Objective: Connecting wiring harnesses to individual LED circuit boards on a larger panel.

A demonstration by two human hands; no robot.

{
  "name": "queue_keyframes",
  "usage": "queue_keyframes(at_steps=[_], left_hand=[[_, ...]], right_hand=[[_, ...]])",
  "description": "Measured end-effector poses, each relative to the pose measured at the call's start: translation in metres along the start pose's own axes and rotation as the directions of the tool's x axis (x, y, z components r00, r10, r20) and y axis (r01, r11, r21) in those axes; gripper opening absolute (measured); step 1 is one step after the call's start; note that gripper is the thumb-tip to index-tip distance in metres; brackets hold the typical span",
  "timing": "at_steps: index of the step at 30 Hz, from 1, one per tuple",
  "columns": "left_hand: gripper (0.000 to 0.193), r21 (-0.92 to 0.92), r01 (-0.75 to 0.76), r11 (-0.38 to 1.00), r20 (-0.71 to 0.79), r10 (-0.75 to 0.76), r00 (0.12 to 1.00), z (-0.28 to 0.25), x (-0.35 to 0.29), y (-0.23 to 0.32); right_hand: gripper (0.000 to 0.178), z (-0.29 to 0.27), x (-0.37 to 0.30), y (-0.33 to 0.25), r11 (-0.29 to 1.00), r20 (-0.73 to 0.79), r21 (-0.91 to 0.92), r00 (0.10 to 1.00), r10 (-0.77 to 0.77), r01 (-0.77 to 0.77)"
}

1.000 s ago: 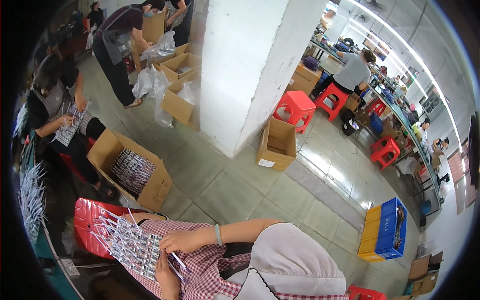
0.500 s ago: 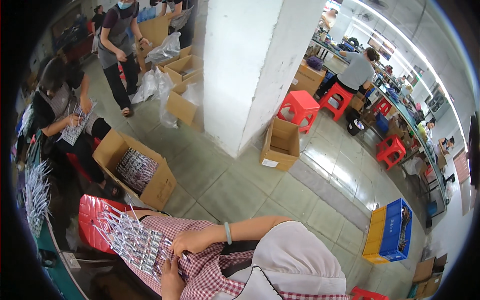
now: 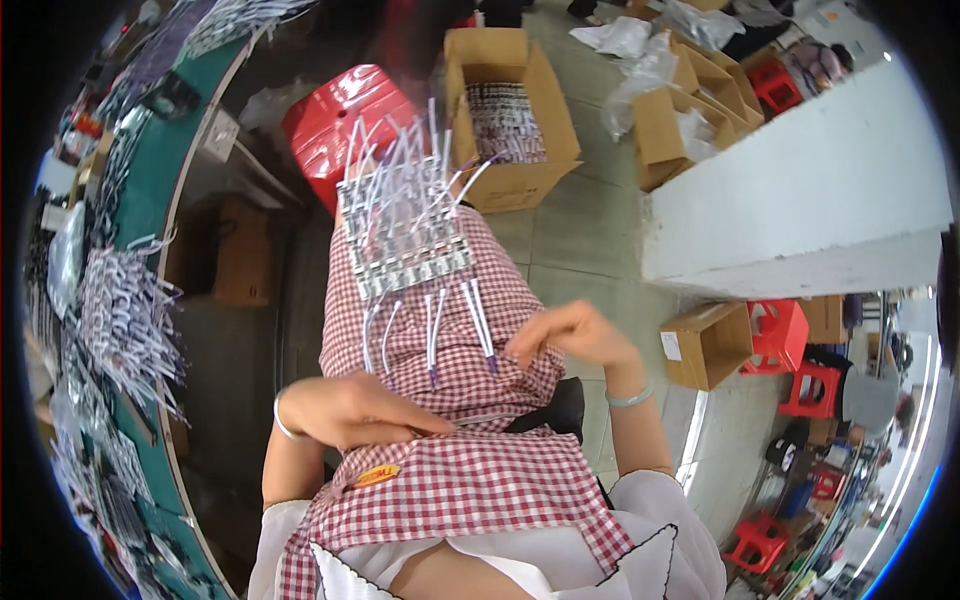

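On my lap, over a red-and-white checked apron [image 3: 440,350], lies a panel of small silver circuit boards [image 3: 412,262]. Thin white wires with purple ends [image 3: 430,340] stick out from its far side and trail from its near edge. My left hand [image 3: 350,412] rests low on the apron at the left, its fingers pressed together and pointing right; whatever is in them is hidden. To the right of the wire ends, my right hand [image 3: 572,335] hovers with loosely bent fingers, slightly blurred, and no object shows in it.
A red plastic stool [image 3: 345,125] stands beyond my knees, beside an open carton [image 3: 515,190] of similar panels. The green workbench [image 3: 165,190] along the left carries wire bundles [image 3: 130,320]. A white pillar [image 3: 800,200] and an empty carton [image 3: 710,345] are at the right.
My view has swung left and down onto my lap. Both hands, earlier together at the panel's near edge, are now apart and off it.
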State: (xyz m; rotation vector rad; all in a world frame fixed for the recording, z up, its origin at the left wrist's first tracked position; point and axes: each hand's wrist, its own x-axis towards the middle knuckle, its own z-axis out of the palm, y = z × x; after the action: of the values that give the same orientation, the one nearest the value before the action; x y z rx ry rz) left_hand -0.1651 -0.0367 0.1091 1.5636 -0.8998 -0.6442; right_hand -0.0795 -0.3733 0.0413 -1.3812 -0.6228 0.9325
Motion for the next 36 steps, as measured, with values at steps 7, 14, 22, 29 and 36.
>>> queue_keyframes(at_steps=[7,14,22,29,36], left_hand=[[0.019,-0.377,0.248,0.892,-0.747,-0.451,0.488,-0.035,0.012,-0.058],[0.023,-0.358,0.360,0.862,-0.772,-0.490,0.406,-0.046,0.047,-0.124],[0.025,-0.109,0.448,0.887,-0.864,-0.308,0.398,-0.051,0.075,-0.147],[0.017,0.023,0.520,0.854,-0.889,-0.220,0.401,-0.044,0.076,-0.139],[0.017,0.040,0.484,0.874,-0.904,-0.175,0.391,-0.037,0.072,-0.140]], right_hand=[[0.026,-0.017,0.117,0.061,0.992,-0.614,-0.114,0.781,-0.113,0.055],[0.028,-0.015,0.174,0.080,0.994,-0.696,-0.099,0.711,-0.095,0.035],[0.019,-0.012,0.149,0.056,0.990,-0.527,-0.138,0.846,-0.085,0.014],[0.021,0.000,0.111,0.061,0.829,-0.388,-0.549,0.845,-0.367,0.108],[0.029,0.014,0.089,0.053,0.432,-0.140,-0.899,0.883,-0.448,0.077]])
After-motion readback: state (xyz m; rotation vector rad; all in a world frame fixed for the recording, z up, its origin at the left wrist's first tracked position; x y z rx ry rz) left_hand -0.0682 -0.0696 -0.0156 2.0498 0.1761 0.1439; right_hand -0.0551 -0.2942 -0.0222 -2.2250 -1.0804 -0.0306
